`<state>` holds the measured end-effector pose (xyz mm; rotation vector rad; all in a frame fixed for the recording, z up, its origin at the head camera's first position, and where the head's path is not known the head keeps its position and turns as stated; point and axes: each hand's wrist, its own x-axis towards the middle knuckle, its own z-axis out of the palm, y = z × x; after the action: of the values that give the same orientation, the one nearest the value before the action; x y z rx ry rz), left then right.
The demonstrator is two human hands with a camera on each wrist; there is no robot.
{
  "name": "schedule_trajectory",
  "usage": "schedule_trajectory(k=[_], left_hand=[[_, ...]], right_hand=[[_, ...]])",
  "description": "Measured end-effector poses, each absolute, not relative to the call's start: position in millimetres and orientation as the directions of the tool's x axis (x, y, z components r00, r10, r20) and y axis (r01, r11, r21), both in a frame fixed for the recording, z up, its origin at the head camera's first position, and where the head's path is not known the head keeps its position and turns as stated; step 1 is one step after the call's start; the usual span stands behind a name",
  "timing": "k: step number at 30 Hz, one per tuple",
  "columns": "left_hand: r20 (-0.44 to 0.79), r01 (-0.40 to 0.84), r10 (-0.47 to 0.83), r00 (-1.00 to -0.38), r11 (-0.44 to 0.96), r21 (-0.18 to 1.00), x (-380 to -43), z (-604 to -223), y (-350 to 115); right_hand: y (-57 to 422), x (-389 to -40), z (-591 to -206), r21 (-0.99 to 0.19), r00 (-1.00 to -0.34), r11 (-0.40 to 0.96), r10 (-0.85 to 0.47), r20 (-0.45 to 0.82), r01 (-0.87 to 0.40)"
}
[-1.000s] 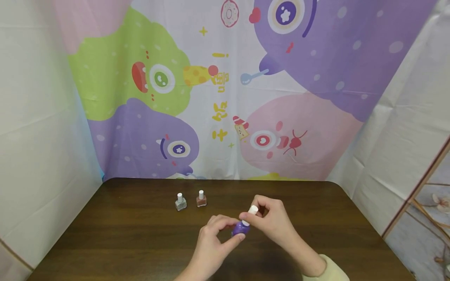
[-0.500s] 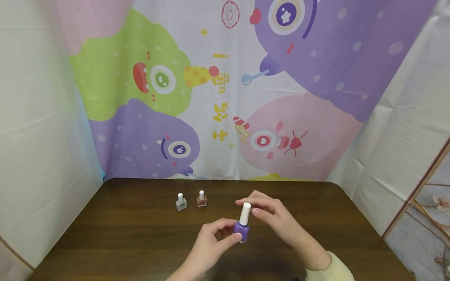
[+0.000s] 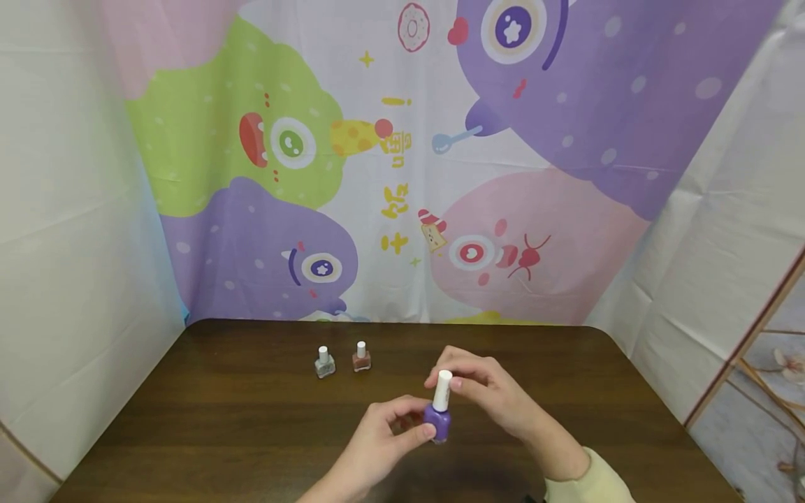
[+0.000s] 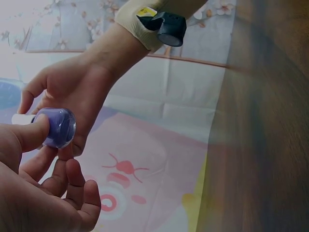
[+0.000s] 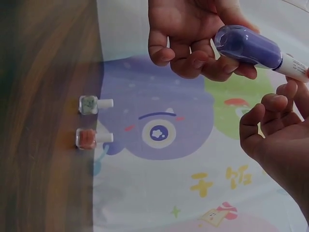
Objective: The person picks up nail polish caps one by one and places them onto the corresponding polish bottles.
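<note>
A nail polish bottle [image 3: 438, 423] with purple polish and a tall white cap [image 3: 443, 391] is held above the table, nearly upright. My left hand [image 3: 383, 436] pinches its glass body between thumb and fingers. From the other side, my right hand [image 3: 493, 395] has its thumb and index finger at the cap, one on each side. The right wrist view shows the purple bottle [image 5: 251, 46] whole, with right fingertips on the white cap [image 5: 292, 66] at the frame's edge. In the left wrist view, the left thumb presses the bottle [image 4: 60, 126].
Two smaller nail polish bottles stand towards the back of the dark wooden table [image 3: 207, 419]: a silvery grey one [image 3: 324, 365] and a reddish-brown one [image 3: 361, 359]. A cartoon-print curtain [image 3: 390, 293] hangs behind the table, with pale cloth at both sides.
The purple bottle has swung from a tilt to nearly upright. My right fingers loosened round the cap, then came back against it. Both small bottles stay put.
</note>
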<state>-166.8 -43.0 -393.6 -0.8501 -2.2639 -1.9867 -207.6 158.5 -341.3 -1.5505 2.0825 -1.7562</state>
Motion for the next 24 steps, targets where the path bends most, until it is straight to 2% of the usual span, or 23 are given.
schedule_trajectory(k=[11,24], left_hand=[[0.393,0.434,0.360,-0.846,0.039,0.900,-166.4,-393.6,-41.6],[0.357,0.406,0.324,-0.876,0.095,0.909,-166.2,-391.7,-40.2]], right_hand=[[159.2,-206.8,-342.7,-0.708,-0.513,-0.079,-0.633,0.579,-0.702],[160.1,-208.4,-348.1,-0.594,-0.489,0.004,-0.571,0.659,-0.805]])
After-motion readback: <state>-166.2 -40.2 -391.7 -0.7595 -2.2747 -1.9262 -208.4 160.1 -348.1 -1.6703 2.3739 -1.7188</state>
